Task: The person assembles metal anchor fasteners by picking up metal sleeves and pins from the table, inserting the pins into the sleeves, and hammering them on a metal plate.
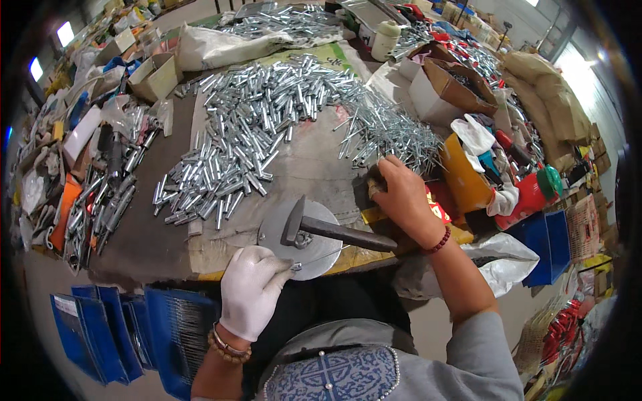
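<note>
My left hand (253,291), in a white glove, pinches a thin metal rod (324,256) at its near end, over the edge of a round grey metal plate (272,227). Across that plate lies a hammer (344,232), its handle pointing right. My right hand (406,204) is bare, with curled fingers beside a small dark and tan object (374,186) at the near edge of a pile of thin metal pins (394,130). What its fingertips hold, if anything, is hidden. Short shiny metal tubes (247,134) are heaped farther off to the left.
A yellow container (465,174) and a red jar with a green lid (531,194) stand at the right. Behind them is an open cardboard box (448,87). Blue bins (177,334) sit below the table's left front. Mixed metal parts (107,200) crowd the left side.
</note>
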Demonstrator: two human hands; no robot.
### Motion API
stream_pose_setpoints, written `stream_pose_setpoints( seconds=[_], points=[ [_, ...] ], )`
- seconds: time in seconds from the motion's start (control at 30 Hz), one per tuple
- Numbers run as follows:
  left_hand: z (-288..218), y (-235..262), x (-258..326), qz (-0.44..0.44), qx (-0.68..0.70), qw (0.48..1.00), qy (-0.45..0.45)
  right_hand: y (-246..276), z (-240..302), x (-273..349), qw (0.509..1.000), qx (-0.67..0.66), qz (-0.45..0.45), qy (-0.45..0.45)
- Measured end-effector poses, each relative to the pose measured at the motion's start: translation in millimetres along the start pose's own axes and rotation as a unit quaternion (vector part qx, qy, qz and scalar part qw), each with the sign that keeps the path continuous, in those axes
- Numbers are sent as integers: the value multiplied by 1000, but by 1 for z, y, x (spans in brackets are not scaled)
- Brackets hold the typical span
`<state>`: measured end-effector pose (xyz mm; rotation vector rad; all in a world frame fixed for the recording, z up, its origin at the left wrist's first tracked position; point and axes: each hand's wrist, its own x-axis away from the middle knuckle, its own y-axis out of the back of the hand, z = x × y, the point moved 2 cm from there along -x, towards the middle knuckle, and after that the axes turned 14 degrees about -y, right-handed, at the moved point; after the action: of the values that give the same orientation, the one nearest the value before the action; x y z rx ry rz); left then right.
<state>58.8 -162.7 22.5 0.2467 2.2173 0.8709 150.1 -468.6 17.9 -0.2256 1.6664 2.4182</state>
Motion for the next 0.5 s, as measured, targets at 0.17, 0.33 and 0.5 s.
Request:
stream_pose_setpoints(
  seconds=[0.17,0.33,0.5],
  points=[
    [2,0,7,-1,-1,1000,11,12,49,34,974,-188,49,113],
    [4,-2,7,10,-6,1000,6,12,93,71,957,-148,174,178],
    [3,-1,6,7,-5,1000,14,5,100,72,948,-138,178,226]
  ],
)
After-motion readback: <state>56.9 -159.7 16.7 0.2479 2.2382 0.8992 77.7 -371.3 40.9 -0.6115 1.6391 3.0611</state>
